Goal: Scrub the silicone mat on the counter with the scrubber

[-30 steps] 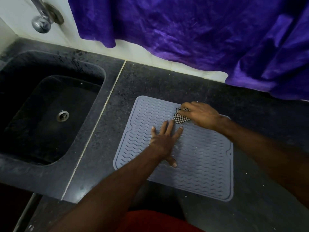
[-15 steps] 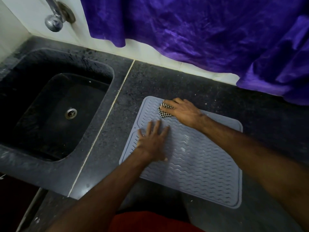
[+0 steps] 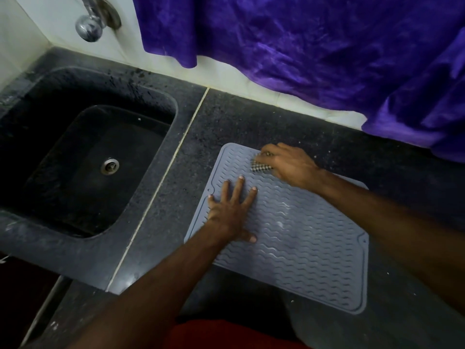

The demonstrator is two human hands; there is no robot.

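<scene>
A grey silicone mat with wavy ridges lies flat on the dark counter. My right hand grips a black-and-white checked scrubber and holds it down on the mat's far left corner. Most of the scrubber is hidden under the fingers. My left hand lies flat on the mat's left part with its fingers spread, pressing it down.
A black sink with a metal drain sits to the left of the mat. A chrome tap juts from the wall above it. Purple cloth hangs along the back wall over the counter's far right.
My right hand has slid the scrubber leftward along the mat's far edge, from its middle to the far left corner. My left hand has shifted left on the mat.
</scene>
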